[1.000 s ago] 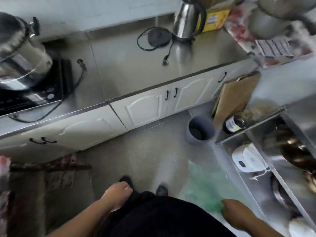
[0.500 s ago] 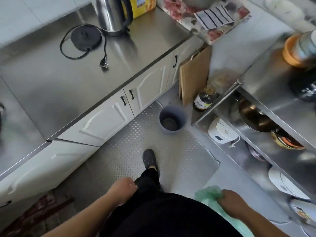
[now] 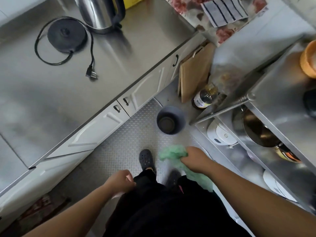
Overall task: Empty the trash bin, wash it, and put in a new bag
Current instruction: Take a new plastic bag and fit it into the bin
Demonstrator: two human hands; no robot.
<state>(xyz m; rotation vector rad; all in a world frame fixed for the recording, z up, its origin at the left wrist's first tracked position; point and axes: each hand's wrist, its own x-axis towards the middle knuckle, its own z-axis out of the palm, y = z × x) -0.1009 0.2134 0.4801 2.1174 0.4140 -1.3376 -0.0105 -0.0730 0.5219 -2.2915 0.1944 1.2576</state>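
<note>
A small grey-blue trash bin stands upright on the floor ahead, with no bag in it, between the white cabinets and a steel rack. My right hand grips a crumpled green plastic bag, which hangs down past my wrist, a short way in front of the bin. My left hand is curled into a loose fist beside my left leg; something pale may show under it, but I cannot tell.
A steel counter with a kettle and its base runs along the left. A steel rack with pans and plates lines the right. A wooden board and an oil bottle stand behind the bin.
I have walked closer to the bin. My right hand has swung forward with the green bag, from my hip to in front of my feet.
</note>
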